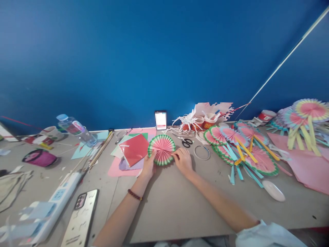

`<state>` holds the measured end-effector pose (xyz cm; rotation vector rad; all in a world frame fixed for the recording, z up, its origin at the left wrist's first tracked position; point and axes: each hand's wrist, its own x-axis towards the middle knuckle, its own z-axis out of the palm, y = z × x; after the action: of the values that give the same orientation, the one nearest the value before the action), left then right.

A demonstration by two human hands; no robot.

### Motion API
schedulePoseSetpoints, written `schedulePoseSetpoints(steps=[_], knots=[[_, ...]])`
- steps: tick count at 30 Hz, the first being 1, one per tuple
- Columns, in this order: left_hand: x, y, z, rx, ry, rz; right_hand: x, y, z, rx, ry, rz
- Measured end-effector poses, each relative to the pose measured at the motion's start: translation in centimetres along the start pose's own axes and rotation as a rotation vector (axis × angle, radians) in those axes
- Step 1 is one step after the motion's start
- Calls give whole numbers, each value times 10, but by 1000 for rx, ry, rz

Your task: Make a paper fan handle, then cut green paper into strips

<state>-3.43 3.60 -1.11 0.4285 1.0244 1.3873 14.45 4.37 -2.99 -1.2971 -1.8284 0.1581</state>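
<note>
A round pleated paper fan (161, 150), pink with a green rim, is occupying the centre of the frame, just below the blue wall (154, 61). The left hand (148, 164) is gripping the fan at its lower left, the thumb lying across the pleats. The right hand (183, 160) is closing its fingertips narrowly on the fan's right edge. A dark beaded bracelet (135, 195) is circling the left wrist.

Left of centre, a red sheet (136, 149) is lying over pink, green and purple papers, just beside the left hand. Right of centre, scissors (187, 142) and a ring of tape (202, 152) are resting near the right hand. An upright phone (161, 120) is standing behind the fan, its screen glowing.

In the right part of the frame, more fans (259, 159) with blue and orange strips are lying in a heap; a smooth white object (273, 190) is resting just below them. In the left part, a clear bottle (77, 129) is leaning at a tilt, and a magenta pouch (39, 157) is lying lower. At lower left, a power strip (63, 195) is running diagonally beside a second phone (81, 219), which is lying face down on the table (180, 209).
</note>
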Motion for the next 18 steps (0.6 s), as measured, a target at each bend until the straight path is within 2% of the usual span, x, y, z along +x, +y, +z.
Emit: schedulePoseSetpoints(steps=[4,7,10,18], knots=[[1,1,0,-12,10,19,1,2,1,-4,29,7],[-1,2,1,-74,-80,-10,1,5,2,-6,48,10],[-3,0,3,29,-185,-30,1,7,3,0,84,30],[-2,-4,0,319,-148,230,7,11,-2,186,168,167]])
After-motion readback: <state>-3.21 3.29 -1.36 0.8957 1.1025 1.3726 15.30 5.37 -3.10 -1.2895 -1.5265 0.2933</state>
